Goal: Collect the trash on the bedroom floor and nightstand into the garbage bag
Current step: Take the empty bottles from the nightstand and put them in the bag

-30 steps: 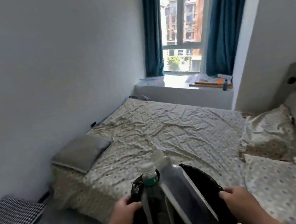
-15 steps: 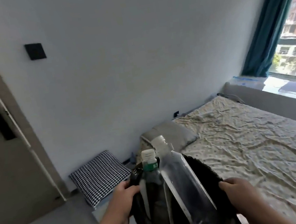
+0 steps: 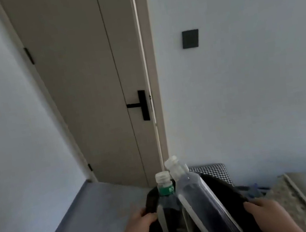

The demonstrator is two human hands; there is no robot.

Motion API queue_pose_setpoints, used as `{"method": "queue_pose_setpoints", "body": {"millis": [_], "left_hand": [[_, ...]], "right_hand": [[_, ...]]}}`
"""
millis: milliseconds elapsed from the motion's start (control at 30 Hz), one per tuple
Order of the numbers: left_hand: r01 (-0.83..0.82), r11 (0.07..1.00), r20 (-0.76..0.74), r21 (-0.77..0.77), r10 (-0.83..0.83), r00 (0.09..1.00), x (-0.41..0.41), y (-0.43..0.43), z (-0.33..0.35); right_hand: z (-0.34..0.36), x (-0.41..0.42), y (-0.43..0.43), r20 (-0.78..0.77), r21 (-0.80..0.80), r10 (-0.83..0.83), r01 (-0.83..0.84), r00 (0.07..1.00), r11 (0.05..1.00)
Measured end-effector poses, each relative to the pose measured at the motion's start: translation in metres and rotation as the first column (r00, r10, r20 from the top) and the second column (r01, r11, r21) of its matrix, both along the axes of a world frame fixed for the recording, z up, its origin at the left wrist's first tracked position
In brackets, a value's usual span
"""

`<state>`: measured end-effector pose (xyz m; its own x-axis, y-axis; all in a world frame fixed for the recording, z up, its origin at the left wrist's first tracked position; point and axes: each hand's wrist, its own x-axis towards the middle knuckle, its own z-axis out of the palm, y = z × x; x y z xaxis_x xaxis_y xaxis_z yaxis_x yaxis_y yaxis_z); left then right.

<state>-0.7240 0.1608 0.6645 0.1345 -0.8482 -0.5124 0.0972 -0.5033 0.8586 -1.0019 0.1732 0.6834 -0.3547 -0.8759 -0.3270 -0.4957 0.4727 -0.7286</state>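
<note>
- The beige door is filling the view from 11 to 12 o'clock.
- A black lever handle is sitting at the door's right edge, dead centre.
- A dark switch plate is showing on the wall at 1 o'clock.
- A checkered cushion is peeking out at 5 o'clock.
- Grey floor is stretching away at 7 o'clock.

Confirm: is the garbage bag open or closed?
Open: left hand and right hand spread the garbage bag rim; labelled bottle and clear bottle stick out.
</note>
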Motion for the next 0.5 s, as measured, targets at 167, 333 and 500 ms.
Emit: {"method": "queue_pose_setpoints", "body": {"millis": [167,333,500], "left_hand": [[-0.205,0.977,-0.001,-0.049,0.205,0.979,0.052,-0.045,0.005],[-0.382,0.924,-0.052,-0.035,0.38,0.924,0.12,-0.094,-0.013],[-0.53,0.848,-0.068,0.009,0.529,0.846,0.214,-0.159,-0.044]], "right_hand": [[-0.001,0.059,-0.111,-0.01,-0.041,0.209,-0.209,0.978,0.977],[-0.005,0.134,-0.201,-0.031,-0.011,0.408,-0.408,0.913,0.913],[-0.025,0.246,-0.303,-0.03,0.073,0.544,-0.541,0.839,0.838]]}}
